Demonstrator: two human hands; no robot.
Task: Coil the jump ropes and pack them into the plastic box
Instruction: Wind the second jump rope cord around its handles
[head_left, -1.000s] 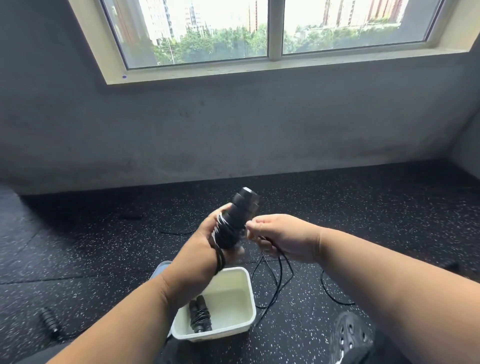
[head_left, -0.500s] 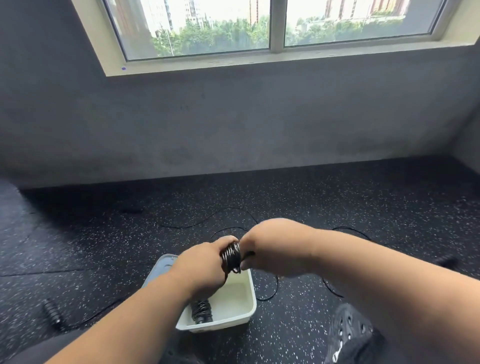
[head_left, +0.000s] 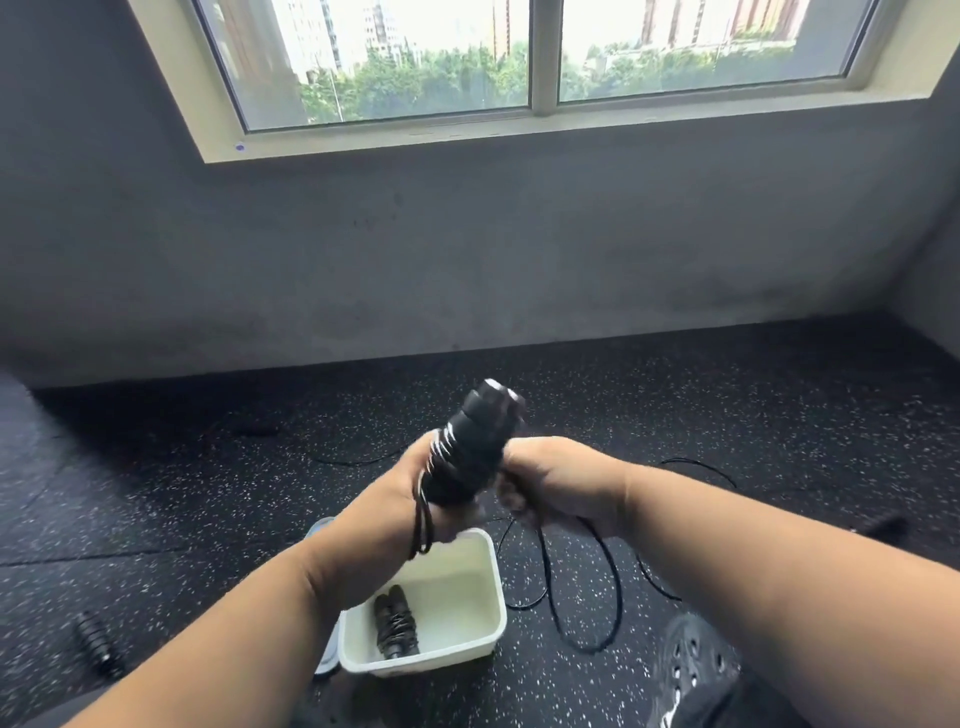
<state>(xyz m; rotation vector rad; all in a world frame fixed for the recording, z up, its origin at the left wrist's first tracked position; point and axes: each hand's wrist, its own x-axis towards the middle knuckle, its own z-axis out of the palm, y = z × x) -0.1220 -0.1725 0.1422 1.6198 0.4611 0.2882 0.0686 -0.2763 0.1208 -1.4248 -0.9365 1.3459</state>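
My left hand (head_left: 410, 493) grips a pair of black jump rope handles (head_left: 475, 447) pointing up and away, with black cord wound round them and looping over my wrist. My right hand (head_left: 550, 480) sits against the handles on their right and pinches the loose cord (head_left: 608, 582), which trails in loops on the floor. Below my hands stands the white plastic box (head_left: 488, 566). Inside it lies one coiled jump rope (head_left: 395, 626), its cord wrapped around its black handles.
Another black handle (head_left: 96, 642) lies on the speckled black floor at the left. A black shoe (head_left: 691, 670) shows at the lower right. More cord (head_left: 701, 465) runs behind my right forearm. A blue lid (head_left: 319, 527) peeks out behind the box. A grey wall stands ahead.
The handles were raised, dropped low over the box half a second ago, and are raised again now. More cord is wound round them, and my right hand has circled back beside them.
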